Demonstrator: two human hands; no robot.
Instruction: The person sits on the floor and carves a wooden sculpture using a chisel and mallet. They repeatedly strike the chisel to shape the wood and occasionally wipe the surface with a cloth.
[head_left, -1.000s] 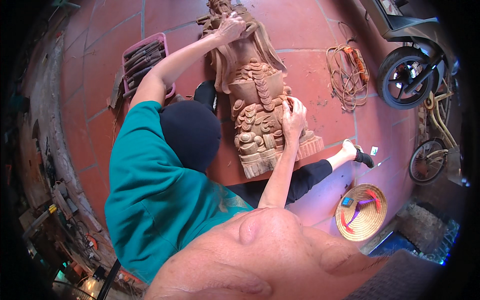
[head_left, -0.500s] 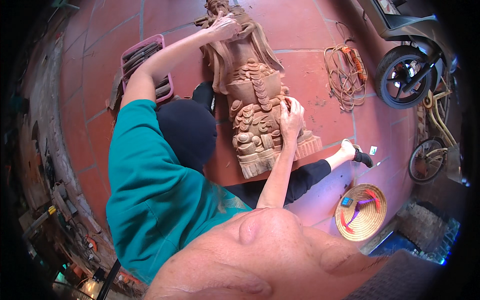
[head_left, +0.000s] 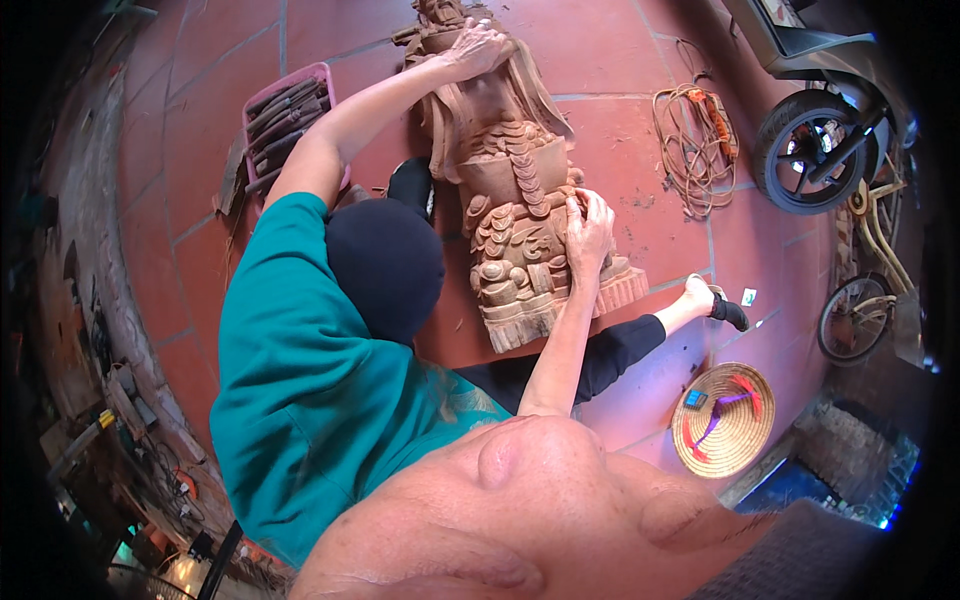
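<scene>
A carved wooden statue (head_left: 510, 165) of a bearded figure, with coin shapes and a stepped base, lies on its back on the tiled floor, head away from me. My left hand (head_left: 478, 50) rests across the figure's upper chest, its fingers bent and closed; whatever they may hold is hidden. At the lower right side of the carving, beside the coin shapes, my right hand (head_left: 589, 235) has its fingers curled against the edge and grips it. My left arm reaches over from a green sleeve (head_left: 290, 300).
Left of the statue is a pink basket (head_left: 338, 85) full of chisel-like tools (head_left: 285, 120). A coiled orange cord (head_left: 695, 150) lies on the right, near a motorbike wheel (head_left: 812, 152). A woven conical hat (head_left: 735, 440) sits lower right. Clutter lines the left wall.
My left hand has slid rightward across the statue's chest, its fingers now more curled. My right hand stays at the same edge of the carving, with its fingers slightly shifted.
</scene>
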